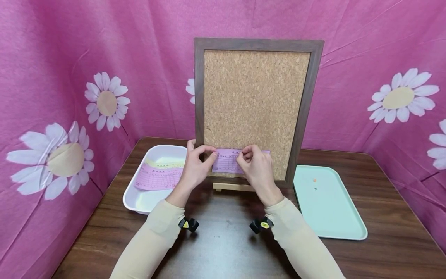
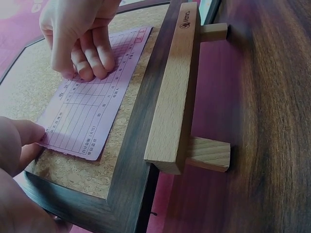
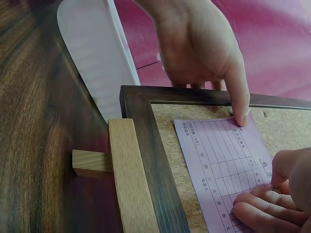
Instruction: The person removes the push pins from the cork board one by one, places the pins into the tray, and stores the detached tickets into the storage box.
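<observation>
A purple printed receipt slip (image 1: pixel 226 161) lies flat on the lower part of a cork board (image 1: pixel 256 97) with a dark wooden frame. My left hand (image 1: pixel 195 164) pinches the slip's upper left corner with thumb and index finger; its other fingers reach behind the frame's edge. At the slip's top edge, my right hand (image 1: pixel 259 166) has its thumb and index finger together on a small pin (image 3: pixel 275 188), mostly hidden by the fingertips. The right hand's other fingers are curled and lie against the slip (image 2: pixel 92 107).
The board leans on a wooden stand ledge (image 2: pixel 172 97). To the left, a white basin (image 1: pixel 130 199) contains purple slips (image 1: pixel 156 178) and a yellow slip (image 1: pixel 162 164). A mint green tray (image 1: pixel 331 209) on the right bears two tiny pieces, one orange (image 1: pixel 314 180).
</observation>
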Action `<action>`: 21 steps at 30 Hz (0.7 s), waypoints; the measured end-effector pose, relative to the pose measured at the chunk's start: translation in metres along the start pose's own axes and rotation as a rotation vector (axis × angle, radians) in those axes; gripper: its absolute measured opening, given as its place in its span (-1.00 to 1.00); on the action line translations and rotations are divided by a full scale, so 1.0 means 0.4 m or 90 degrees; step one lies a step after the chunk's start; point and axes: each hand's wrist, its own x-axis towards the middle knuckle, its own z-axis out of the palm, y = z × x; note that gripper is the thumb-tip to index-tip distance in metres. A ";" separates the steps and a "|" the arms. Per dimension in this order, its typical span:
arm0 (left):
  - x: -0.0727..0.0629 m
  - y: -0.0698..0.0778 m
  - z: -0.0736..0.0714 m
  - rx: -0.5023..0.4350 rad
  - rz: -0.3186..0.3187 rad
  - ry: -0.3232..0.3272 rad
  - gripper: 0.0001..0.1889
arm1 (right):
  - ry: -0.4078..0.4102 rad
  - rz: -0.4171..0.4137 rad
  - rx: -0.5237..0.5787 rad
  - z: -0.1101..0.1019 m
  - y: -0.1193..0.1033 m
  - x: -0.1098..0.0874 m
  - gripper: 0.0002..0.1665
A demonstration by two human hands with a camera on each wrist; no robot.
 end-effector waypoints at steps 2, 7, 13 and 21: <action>0.001 -0.001 0.000 -0.001 -0.002 0.001 -0.88 | 0.001 -0.001 0.005 -0.001 0.001 -0.001 -0.92; 0.002 -0.001 0.000 -0.002 -0.007 0.001 -0.89 | 0.003 -0.003 0.021 -0.005 0.005 -0.003 -0.93; 0.001 0.005 0.000 -0.002 -0.009 0.000 -0.89 | -0.001 0.001 0.051 -0.015 0.011 -0.007 -0.93; -0.003 0.011 -0.003 0.001 -0.020 0.001 -0.89 | 0.003 0.010 0.064 -0.033 0.027 -0.014 -0.94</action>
